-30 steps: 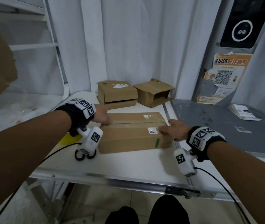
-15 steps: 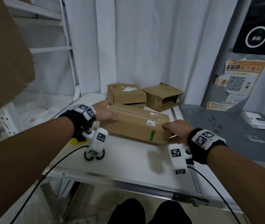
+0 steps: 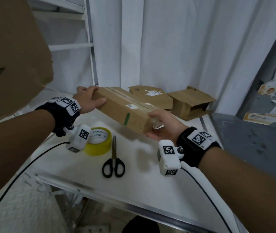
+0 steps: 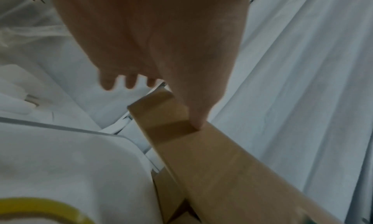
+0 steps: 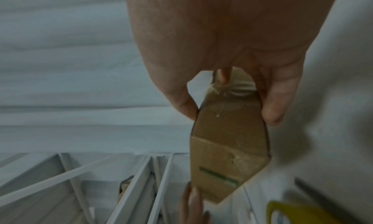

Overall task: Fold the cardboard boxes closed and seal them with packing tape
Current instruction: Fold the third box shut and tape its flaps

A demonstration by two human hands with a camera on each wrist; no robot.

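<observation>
Taped box (image 3: 125, 111) held above table (image 3: 83, 167), tilted, lengthwise between both hands. Left hand (image 3: 87, 100) grips far end at 10 o'clock; right hand (image 3: 163, 126) grips near end at 4 o'clock, fingers curled round it. Judgement: support both ends, carry level. Tape roll (image 3: 100, 140), scissors (image 3: 113, 162) below at 6 o'clock; two unsealed boxes (image 3: 150, 96) behind, 1 o'clock, may crowd the set-down spot.

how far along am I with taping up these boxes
Done: the long box is folded shut, tape along its top seam. In hand: left hand and right hand grip its ends, off the table. Left: two boxes behind, one plainly open; tape roll and scissors lie idle.
</observation>
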